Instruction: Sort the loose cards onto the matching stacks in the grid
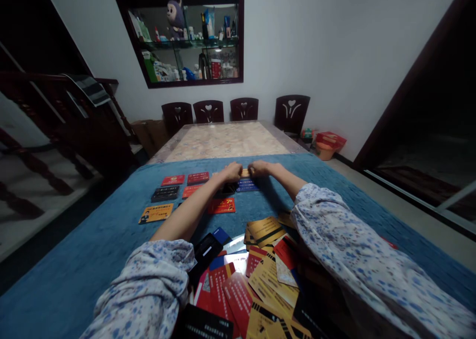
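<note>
Both arms reach forward over a blue cloth. My left hand and my right hand are closed at the two ends of a yellow-orange card, just behind a blue card. To the left lie red cards, a dark stack and an orange card; another red card is nearer me. Between my forearms spreads a loose pile of red cards, gold cards and black cards. My left forearm hides part of the laid-out cards.
Beyond the cloth the table's bare patterned top reaches dark chairs. A wall cabinet holds a toy and bottles. A railing stands left; an orange bucket sits on the floor at right.
</note>
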A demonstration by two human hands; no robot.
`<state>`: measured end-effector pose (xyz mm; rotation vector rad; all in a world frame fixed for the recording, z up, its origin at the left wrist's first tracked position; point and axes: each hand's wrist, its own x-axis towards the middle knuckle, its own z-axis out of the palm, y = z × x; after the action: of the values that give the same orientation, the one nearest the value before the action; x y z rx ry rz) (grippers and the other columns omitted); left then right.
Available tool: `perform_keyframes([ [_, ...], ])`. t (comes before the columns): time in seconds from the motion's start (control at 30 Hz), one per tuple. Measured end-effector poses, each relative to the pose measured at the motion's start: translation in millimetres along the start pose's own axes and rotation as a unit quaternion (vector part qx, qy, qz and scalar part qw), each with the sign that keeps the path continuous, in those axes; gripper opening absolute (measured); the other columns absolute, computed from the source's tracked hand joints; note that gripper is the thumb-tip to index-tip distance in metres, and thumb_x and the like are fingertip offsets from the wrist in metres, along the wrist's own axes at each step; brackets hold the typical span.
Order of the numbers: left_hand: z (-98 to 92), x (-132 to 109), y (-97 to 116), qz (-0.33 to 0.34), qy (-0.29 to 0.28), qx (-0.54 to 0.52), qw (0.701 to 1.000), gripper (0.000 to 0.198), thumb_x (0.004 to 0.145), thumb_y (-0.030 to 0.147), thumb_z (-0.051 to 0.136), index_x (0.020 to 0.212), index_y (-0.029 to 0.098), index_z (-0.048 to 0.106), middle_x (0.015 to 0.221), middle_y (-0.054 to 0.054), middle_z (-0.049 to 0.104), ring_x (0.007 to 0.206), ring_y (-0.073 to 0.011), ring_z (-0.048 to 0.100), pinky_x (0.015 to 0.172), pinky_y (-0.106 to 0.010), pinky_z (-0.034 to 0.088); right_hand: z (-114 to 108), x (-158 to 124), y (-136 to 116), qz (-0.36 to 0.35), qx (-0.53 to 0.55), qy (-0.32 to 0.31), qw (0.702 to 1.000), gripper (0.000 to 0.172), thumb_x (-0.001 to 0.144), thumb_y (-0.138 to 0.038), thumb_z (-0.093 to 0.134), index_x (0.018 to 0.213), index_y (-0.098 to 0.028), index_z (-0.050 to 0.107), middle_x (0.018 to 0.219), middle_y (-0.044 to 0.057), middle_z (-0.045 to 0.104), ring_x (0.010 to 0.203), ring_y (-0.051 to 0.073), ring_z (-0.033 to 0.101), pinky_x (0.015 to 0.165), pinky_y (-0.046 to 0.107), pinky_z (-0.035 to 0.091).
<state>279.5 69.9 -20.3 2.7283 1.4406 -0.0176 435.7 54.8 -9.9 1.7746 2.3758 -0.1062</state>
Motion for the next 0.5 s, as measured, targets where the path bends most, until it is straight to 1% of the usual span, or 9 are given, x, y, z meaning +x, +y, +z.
perform_keyframes([
  [0.2, -0.5, 0.3, -0.2, 0.006, -0.009, -0.002, 1.000, 0.036, 0.072, 0.009, 0.061, 0.107, 0.017, 0.065, 0.110, -0.009, 0.070, 0.105, -0.0233, 0.065, 0.087, -0.027, 0.051, -3.5, 2.3, -6.4, 0.007, 0.000, -0.028, 1.000, 0.035, 0.083, -0.018, 0.059, 0.115, -0.018, 0.071, 0.115, 0.013, 0.072, 0.102, 0.023, 0.068, 0.079, 0.025, 0.051],
  [0.37, -1.6, 1.0, 0.0, 0.015, -0.012, -0.002, 1.000, 0.035, 0.072, 0.011, 0.060, 0.106, 0.015, 0.065, 0.111, -0.010, 0.070, 0.105, -0.0242, 0.065, 0.084, -0.027, 0.052, -4.3, 4.4, -9.9, 0.021, 0.010, -0.039, 0.999, 0.032, 0.082, -0.021, 0.061, 0.111, -0.016, 0.073, 0.113, 0.014, 0.072, 0.099, 0.023, 0.069, 0.077, 0.026, 0.052],
  [0.5, -3.1, 0.4, 0.6, 0.015, -0.014, -0.001, 1.000, 0.036, 0.072, 0.010, 0.060, 0.107, 0.016, 0.064, 0.111, -0.010, 0.070, 0.105, -0.0237, 0.065, 0.084, -0.026, 0.052, -5.2, 2.7, -11.0, 0.026, 0.015, -0.041, 0.999, 0.032, 0.083, -0.021, 0.060, 0.112, -0.016, 0.073, 0.111, 0.014, 0.073, 0.099, 0.023, 0.069, 0.077, 0.025, 0.052],
])
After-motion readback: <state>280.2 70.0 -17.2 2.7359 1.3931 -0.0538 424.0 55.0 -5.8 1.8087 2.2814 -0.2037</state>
